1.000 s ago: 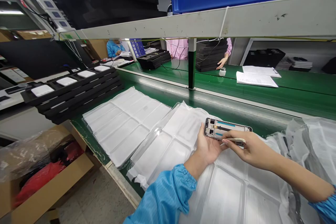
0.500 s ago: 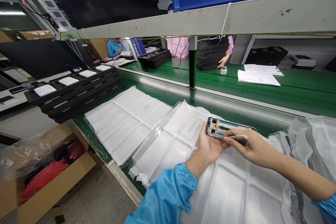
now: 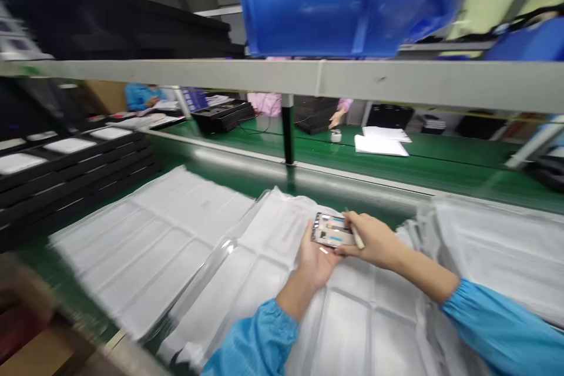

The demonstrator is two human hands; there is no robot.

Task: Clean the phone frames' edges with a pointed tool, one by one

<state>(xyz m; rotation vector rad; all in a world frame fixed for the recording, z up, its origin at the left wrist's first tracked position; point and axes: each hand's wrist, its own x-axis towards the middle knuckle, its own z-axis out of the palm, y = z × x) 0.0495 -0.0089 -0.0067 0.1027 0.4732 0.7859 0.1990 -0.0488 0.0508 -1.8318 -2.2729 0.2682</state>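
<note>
An opened phone frame (image 3: 331, 230), silvery inside with blue strips, a dark rim and small black parts, lies over the fingers of my left hand (image 3: 312, 261). That hand is closed around its left end and lower edge. My right hand (image 3: 372, 239) grips the other end between thumb and fingers, covering it. A pale, stick-like tool (image 3: 357, 236) is tucked in the right hand, slanting across the frame. A small white strip (image 3: 324, 250) shows by my left palm. Beneath both hands lies a white moulded tray with compartments (image 3: 264, 273).
Another white tray (image 3: 145, 241) lies to the left, and stacked trays (image 3: 506, 252) stand right. Black trays with white devices (image 3: 79, 170) are piled far left. A shelf beam (image 3: 198, 75) bearing a blue bin (image 3: 308, 6) crosses above. Co-workers sit beyond the green bench (image 3: 440, 167).
My view has swung right. The right hand has shifted from holding the tool over the phone frame to gripping the frame's right end. The white strip now shows by the left palm.
</note>
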